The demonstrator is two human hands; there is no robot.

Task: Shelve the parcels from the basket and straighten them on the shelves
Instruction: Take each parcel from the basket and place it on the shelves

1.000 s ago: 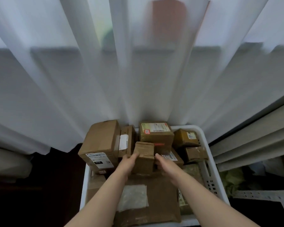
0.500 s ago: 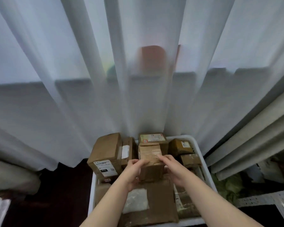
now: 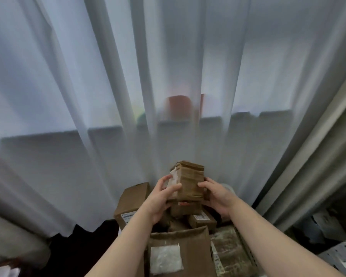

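A small brown parcel (image 3: 190, 182) is held clear above the white basket (image 3: 248, 254), in front of the sheer white curtain (image 3: 88, 86). The left hand (image 3: 160, 197) has its grip curled round the parcel's left side, thumb across the pale label; the right hand (image 3: 218, 198) grasps the right side, fingers wrapped on the cardboard. Below them the basket is packed with more parcels: a big box (image 3: 133, 202) leaning at its left edge and a flat padded one (image 3: 192, 238) with a white patch nearest me. An orange shape (image 3: 178, 106) shows dimly behind the curtain.
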